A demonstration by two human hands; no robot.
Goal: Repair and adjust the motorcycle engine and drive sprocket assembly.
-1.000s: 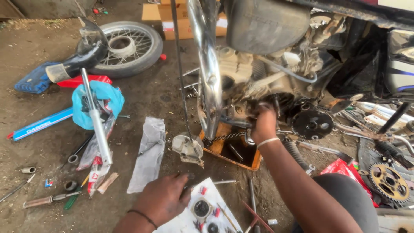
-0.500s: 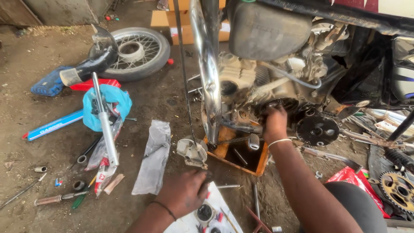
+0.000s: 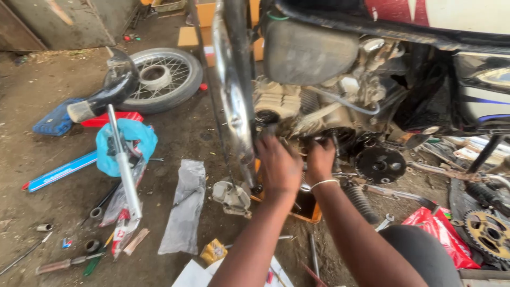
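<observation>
A motorcycle engine [image 3: 324, 101] hangs in its frame on the dirt floor, with a chrome exhaust pipe [image 3: 234, 90] running down in front of it. My left hand [image 3: 279, 165] is raised to the lower front of the engine, fingers spread against it. My right hand [image 3: 320, 159], with a metal bangle on the wrist, is pressed onto the engine's underside just beside a round black clutch plate [image 3: 380, 165]. What the fingers of either hand grip is hidden. An orange drain tray [image 3: 308, 210] sits below both hands.
A spoked wheel [image 3: 162, 79] lies at the back left, a fork leg [image 3: 125, 165] over a blue bag [image 3: 127, 141], and a grey plastic bag [image 3: 186, 207]. Loose tools [image 3: 64, 263] scatter lower left. A sprocket [image 3: 487, 234] and red bag [image 3: 441, 234] lie right.
My left hand has lifted off the white sheet of small parts at the bottom and moved up to the engine beside my right hand. The view has shifted closer.
</observation>
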